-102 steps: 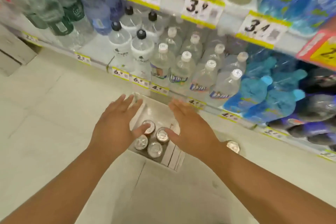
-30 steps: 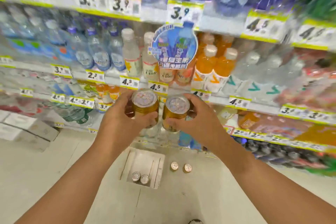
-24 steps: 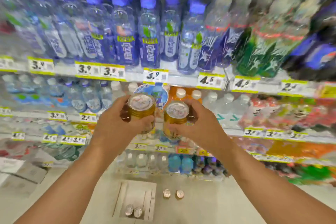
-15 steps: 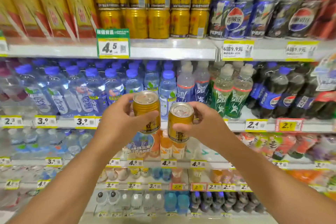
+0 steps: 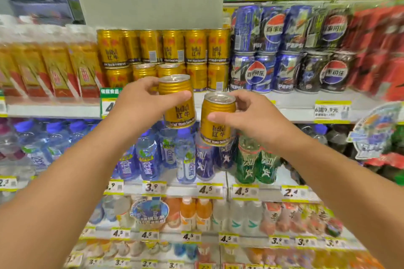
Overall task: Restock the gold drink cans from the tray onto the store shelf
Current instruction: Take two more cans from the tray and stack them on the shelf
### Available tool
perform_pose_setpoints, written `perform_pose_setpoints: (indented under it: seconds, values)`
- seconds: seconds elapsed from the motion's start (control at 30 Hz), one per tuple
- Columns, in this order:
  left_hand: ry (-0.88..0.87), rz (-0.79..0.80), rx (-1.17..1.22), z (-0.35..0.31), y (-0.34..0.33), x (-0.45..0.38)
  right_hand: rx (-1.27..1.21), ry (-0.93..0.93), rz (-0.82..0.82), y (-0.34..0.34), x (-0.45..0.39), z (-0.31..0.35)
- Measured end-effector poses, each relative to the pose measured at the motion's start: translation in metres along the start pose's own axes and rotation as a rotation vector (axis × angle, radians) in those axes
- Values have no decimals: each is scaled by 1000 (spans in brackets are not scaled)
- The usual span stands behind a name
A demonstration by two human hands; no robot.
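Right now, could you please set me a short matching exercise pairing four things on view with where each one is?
Things:
1. left-hand can
2. right-hand can
3. stacked gold cans
4. green bottles

Places:
A. on the top shelf, behind the hands
B. held lower, nearer the blue cola cans
C. on the shelf below the held cans
D. held higher, its rim before the gold stack

Pairs: 1-D, 2-B, 3-A, 4-C

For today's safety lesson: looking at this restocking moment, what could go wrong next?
1. The left hand pinches its gold can near the rim; that grip may slip.
2. Pushing either can into the stacked gold cans on the shelf could topple the upper row.
3. The right hand's can might knock the bottles below.
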State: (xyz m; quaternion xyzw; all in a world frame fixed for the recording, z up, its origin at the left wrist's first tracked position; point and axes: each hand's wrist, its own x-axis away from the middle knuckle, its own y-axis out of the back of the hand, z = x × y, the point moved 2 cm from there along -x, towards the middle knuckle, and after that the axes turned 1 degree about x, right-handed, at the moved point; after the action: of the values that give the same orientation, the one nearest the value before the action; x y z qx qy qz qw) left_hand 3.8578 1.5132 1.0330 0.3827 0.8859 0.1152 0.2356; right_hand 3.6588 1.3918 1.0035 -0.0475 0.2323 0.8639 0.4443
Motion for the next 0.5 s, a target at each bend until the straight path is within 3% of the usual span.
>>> perform_pose_setpoints:
  seconds: [0.5]
  values:
    - [-10,-6,-17,-11,-47,-89,60,-48,-173,27,-97,21]
